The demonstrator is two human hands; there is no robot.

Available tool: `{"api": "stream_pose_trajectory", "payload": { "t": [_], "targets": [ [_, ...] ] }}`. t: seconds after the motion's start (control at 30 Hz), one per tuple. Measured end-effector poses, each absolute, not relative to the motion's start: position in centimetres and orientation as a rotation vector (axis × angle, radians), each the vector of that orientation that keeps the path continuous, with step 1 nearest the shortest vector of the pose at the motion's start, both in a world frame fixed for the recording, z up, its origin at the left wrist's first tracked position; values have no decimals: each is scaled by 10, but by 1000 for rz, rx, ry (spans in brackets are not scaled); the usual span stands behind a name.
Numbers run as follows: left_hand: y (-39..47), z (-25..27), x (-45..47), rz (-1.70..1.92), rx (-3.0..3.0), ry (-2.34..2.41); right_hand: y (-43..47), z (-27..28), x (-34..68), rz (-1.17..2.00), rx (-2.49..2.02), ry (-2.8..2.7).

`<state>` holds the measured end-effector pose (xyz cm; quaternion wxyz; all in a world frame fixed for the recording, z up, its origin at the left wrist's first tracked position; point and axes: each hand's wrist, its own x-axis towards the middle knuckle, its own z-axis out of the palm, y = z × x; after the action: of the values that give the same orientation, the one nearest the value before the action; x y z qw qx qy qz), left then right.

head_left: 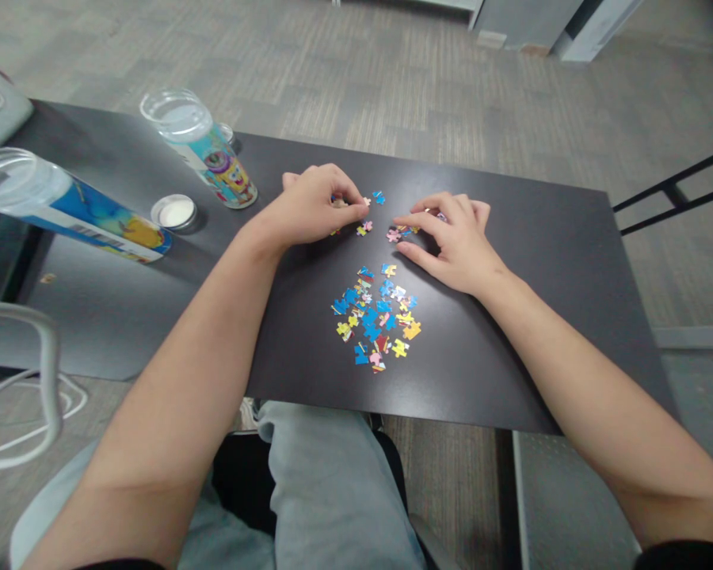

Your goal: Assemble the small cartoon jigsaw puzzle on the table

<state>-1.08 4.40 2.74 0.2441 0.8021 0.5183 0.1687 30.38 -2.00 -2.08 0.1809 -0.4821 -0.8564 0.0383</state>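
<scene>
Forearms (196, 356) at lower corners, we are holding right hand's grip (455, 241) wide, left hand's grip (314, 202) narrow, contents unclear, beside upper-centre puzzle pieces (393, 236).

The place looks like an office or similar workroom, though the view is too narrow to be sure. A grey, faintly striped carpet-tiled floor (285, 79) spreads beyond a plain dark desk (547, 253), and grey cabinet-like furniture (528, 24) stands at the far edge.

Soft glare on dark tabletop (463, 356)
</scene>
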Motion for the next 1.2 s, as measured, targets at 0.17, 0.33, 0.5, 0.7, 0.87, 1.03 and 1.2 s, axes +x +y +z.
{"api": "stream_pose_trajectory", "payload": {
  "t": [0.17,0.33,0.5,0.7,0.87,1.03,1.2],
  "targets": [
    [39,33,-9,411,2171,1550,-20,-21,303,104,-1368,-2416],
    [42,24,-11,488,2167,1547,-20,-22,304,122,-1351,-2400],
    [45,13,-10,552,2183,1573,-20,-22,304,117,-1342,-2406],
    [44,12,-3,553,2169,1571,-20,-23,304,101,-1351,-2417],
    [41,13,0,582,2174,1512,-19,-23,305,96,-1356,-2431],
    [38,17,-1,524,2247,1443,-19,-26,305,89,-1332,-2404],
    [39,8,0,572,2314,1506,-18,-26,305,93,-1320,-2400]
  ]
}}
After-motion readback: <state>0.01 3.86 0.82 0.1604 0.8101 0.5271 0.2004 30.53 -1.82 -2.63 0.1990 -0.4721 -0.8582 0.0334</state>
